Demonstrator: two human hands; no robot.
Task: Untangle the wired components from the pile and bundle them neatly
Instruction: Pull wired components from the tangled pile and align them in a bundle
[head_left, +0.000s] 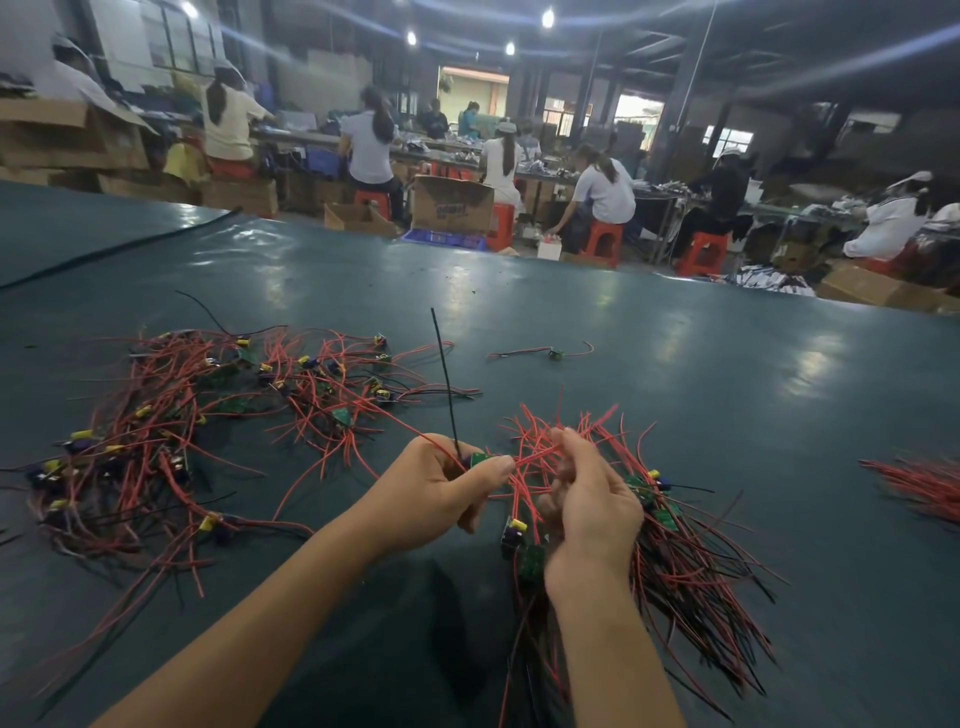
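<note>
At lower centre the left hand (436, 491) pinches a small green board (482, 460), whose black wire (445, 374) stands upward. Just to its right, the right hand (589, 501) grips a bundle (685, 561) of red and black wires fanning toward the lower right. A tangled pile (208, 415) sprawls at centre left on the dark green table (675, 338). One lone component (554, 354) lies above centre.
</note>
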